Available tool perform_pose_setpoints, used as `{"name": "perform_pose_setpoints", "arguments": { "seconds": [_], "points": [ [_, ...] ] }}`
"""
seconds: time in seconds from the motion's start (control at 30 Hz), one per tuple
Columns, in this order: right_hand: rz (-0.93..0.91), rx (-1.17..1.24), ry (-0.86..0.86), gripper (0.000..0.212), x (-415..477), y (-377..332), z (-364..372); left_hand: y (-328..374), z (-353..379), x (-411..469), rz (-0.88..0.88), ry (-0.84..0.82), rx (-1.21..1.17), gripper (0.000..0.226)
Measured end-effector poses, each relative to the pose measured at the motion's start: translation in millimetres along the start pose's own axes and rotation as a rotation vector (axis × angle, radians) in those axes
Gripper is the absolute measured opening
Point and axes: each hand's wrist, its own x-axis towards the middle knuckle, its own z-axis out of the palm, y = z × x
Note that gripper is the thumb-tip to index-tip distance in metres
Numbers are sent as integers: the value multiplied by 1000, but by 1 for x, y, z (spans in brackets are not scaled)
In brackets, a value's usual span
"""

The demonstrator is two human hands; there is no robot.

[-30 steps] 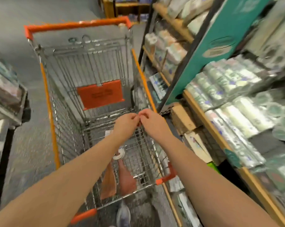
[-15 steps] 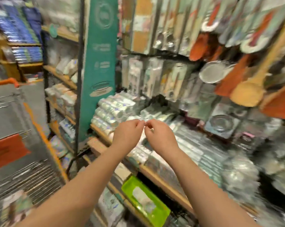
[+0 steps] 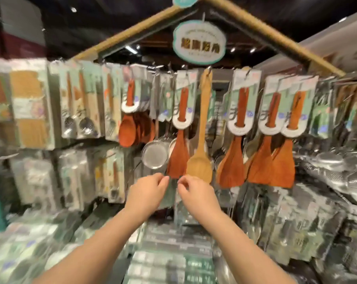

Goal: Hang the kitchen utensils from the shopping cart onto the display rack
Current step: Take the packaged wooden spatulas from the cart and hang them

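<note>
Head view shows me no clear utensil: it would sit in the narrow gap between my left hand [image 3: 146, 191] and right hand [image 3: 196, 193], both curled thumb-to-forefinger as if pinching, but I cannot tell whether anything is held, and the shopping cart is out of frame. I judge this the approach to the display rack [image 3: 132, 35], hands just below its pale wooden spatula [image 3: 201, 160]; next I need a free hook and a lift to thread it.
</note>
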Motion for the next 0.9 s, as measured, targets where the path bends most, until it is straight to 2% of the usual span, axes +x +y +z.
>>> {"name": "perform_pose_setpoints", "arguments": {
  "seconds": [0.17, 0.27, 0.5, 0.67, 0.77, 0.9],
  "points": [
    [94, 4, 73, 26, 53, 10, -22, 13, 7, 70, 106, 2, -27, 29],
    [154, 49, 71, 25, 75, 13, -30, 19, 12, 98, 119, -18, -99, 38],
    [230, 311, 58, 44, 144, 12, -30, 18, 25, 157, 35, -58, -314, 71],
    [328, 485, 37, 61, 193, 6, -12, 9, 34, 186, -45, -187, -336, 74],
    [361, 553, -7, 50, 197, 11, 0, 8, 42, 187, -20, -270, -329, 70],
    [314, 613, 36, 32, 187, 21, 7, 7, 50, 178, 55, -328, -333, 60]
  ]
}}
